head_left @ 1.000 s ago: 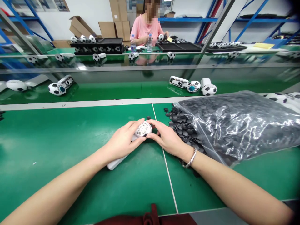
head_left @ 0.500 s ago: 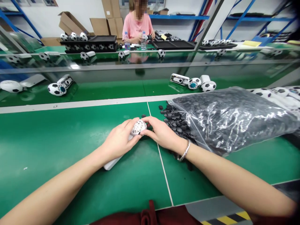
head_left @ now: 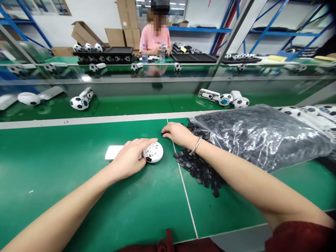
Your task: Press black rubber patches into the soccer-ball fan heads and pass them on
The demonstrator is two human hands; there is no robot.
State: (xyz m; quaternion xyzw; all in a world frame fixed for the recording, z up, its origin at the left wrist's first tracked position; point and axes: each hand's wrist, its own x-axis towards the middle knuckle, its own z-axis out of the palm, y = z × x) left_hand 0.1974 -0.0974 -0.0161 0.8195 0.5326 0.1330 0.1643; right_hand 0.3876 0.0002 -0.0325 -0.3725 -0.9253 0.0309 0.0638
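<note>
While the person sits at the green table mat (head_left: 65, 168), the head view shows both bare arms stretched forward over it. The left hand (head_left: 130, 157) lies palm down on a white handheld fan with a football-patterned round head (head_left: 153, 152). This fan lies flat on the mat, near the white seam line, with its flat handle pointing to the left and its head showing just beyond the fingertips. The fingers are laid over the neck of the fan, but I cannot tell if they close around it.

The right hand (head_left: 178, 134), with a silver bracelet (head_left: 195, 146) on the wrist, is further back, apart from the fan. Its fingers are bent down to the mat, at the edge of a loose pile of small black hexagonal pieces (head_left: 199, 168). Whether they pinch one piece, I cannot tell. Just to the right lies a clear plastic bag full of the same black pieces (head_left: 262, 136).

Behind the mat runs a green conveyor belt (head_left: 144, 103) carrying finished football fans (head_left: 78, 103). Far across it, a person in a pink shirt (head_left: 155, 39) sits at another table, both hands busy.
</note>
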